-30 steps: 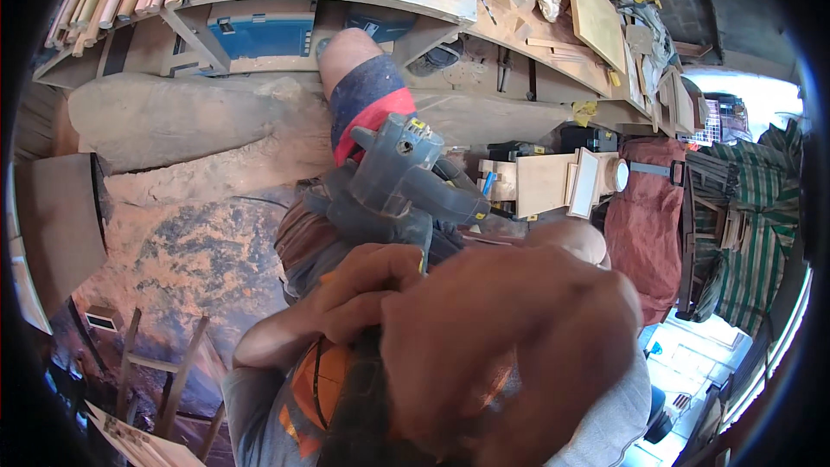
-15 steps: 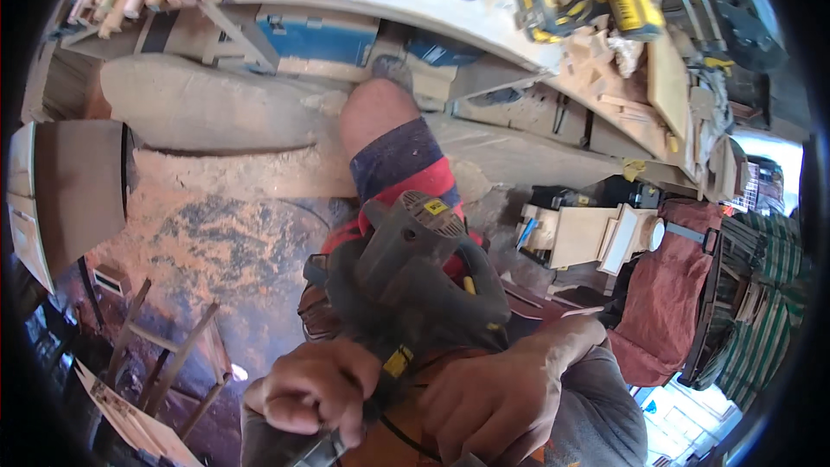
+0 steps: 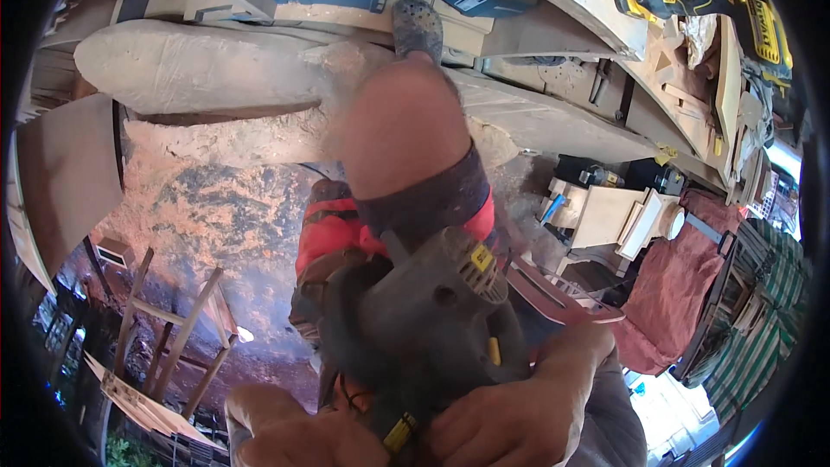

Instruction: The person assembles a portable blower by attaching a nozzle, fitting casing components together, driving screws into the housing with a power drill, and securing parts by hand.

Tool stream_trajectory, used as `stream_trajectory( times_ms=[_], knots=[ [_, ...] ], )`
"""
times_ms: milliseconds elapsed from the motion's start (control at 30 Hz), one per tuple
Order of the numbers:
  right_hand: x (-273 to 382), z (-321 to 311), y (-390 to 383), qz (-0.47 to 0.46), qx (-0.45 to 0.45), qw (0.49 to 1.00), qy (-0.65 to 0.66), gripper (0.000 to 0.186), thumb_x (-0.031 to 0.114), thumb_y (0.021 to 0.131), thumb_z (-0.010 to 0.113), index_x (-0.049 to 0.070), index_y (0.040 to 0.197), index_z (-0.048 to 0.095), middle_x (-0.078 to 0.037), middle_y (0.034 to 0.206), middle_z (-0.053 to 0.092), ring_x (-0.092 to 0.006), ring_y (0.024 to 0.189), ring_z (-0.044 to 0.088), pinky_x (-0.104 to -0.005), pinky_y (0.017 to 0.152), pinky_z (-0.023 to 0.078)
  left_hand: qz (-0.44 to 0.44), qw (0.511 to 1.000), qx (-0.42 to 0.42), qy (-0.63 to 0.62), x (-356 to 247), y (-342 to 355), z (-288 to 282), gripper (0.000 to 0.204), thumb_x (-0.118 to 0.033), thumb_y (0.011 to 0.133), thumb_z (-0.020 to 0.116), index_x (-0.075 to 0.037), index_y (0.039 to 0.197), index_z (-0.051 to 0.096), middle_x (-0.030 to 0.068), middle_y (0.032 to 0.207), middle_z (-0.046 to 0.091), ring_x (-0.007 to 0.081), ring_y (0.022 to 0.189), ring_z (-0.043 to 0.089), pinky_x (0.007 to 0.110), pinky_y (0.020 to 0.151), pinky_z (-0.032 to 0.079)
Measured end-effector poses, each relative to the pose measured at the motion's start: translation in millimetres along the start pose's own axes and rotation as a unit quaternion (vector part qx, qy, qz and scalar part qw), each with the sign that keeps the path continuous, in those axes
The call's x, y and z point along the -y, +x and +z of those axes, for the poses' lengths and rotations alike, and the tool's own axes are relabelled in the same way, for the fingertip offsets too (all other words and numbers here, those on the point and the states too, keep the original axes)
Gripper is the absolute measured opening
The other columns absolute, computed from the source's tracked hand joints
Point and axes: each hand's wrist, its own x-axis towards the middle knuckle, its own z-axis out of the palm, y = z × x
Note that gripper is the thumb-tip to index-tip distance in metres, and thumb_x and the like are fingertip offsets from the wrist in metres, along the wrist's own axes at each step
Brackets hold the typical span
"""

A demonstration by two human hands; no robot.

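keeping both hands low by a bulky power tool (image 3: 424, 320), the person has changed posture a little: a second ago a big blurred hand covered the tool's near end, and now that end shows between the hands. since half a second ago the bare knee (image 3: 402, 130) has come to look larger, with more of the dark shoe (image 3: 418, 26) showing beyond it, and the left hand (image 3: 311, 432) has dropped so far that the lower edge cuts it off. the right hand (image 3: 510, 419) has its fingers bent down against the tool's near end; i can't tell what either grip is closed on, or how tightly. the tool sits in front of the person's body, just short of the red and dark shorts (image 3: 424, 207). it's dark grey and scuffed, tilted, its slotted end raised toward the right with a yellow label (image 3: 482, 257) on it, a rounded handle loop at the right side holding a small yellow piece (image 3: 494, 351), and another yellow patch (image 3: 400, 432) down between the hands.
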Motion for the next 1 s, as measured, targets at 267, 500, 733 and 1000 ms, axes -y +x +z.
stream_trajectory(
  times_ms=[267, 500, 733, 1000],
  knots=[
    [-7.4, -5.6, 6.6, -0.058, 0.119, 0.991, 0.020, 0.039, 0.025, 0.108, 0.050, -0.005, 0.088, 0.065, -0.015, 0.079, 0.060, -0.0324, 0.064, 0.059, -0.0414, 0.054, 0.045, -0.029, 0.991, 0.117, -0.058, -6.2, 11.7, -18.3, 0.031, -0.030, 0.101, 0.058, -0.013, 0.076, 0.066, 0.0008, 0.072, 0.070, 0.0153, 0.054, 0.053, 0.031, 0.043, 0.034],
    [60.6, 33.3, 41.0, 0.019, 0.137, 0.990, -0.020, 0.025, 0.016, 0.102, 0.059, -0.006, 0.098, 0.070, -0.016, 0.095, 0.069, -0.0333, 0.074, 0.067, -0.0440, 0.062, 0.052, -0.114, 0.993, 0.008, 0.010, -32.9, -16.9, 12.5, 0.030, -0.034, 0.099, 0.059, -0.009, 0.084, 0.058, 0.0102, 0.077, 0.077, 0.0171, 0.065, 0.045, 0.032, 0.052, 0.038],
    [78.1, 85.7, 34.6, 0.005, 0.074, 0.997, -0.020, 0.015, 0.008, 0.094, 0.070, -0.007, 0.098, 0.070, -0.016, 0.088, 0.071, -0.0317, 0.072, 0.069, -0.0415, 0.061, 0.053, -0.135, 0.985, -0.051, 0.096, -18.9, -18.4, 42.5, 0.033, -0.037, 0.099, 0.063, -0.007, 0.090, 0.055, 0.0102, 0.072, 0.075, 0.0132, 0.069, 0.042, 0.029, 0.056, 0.034],
    [77.6, 123.8, 63.8, 0.037, 0.023, 0.988, 0.147, 0.011, 0.000, 0.083, 0.075, -0.008, 0.084, 0.067, -0.017, 0.075, 0.069, -0.0279, 0.058, 0.064, -0.0382, 0.049, 0.046, -0.076, 0.984, -0.117, 0.109, 6.3, -31.9, 57.1, 0.035, -0.042, 0.096, 0.065, -0.010, 0.089, 0.052, 0.0100, 0.063, 0.070, 0.0130, 0.071, 0.041, 0.027, 0.059, 0.034]
  ],
)
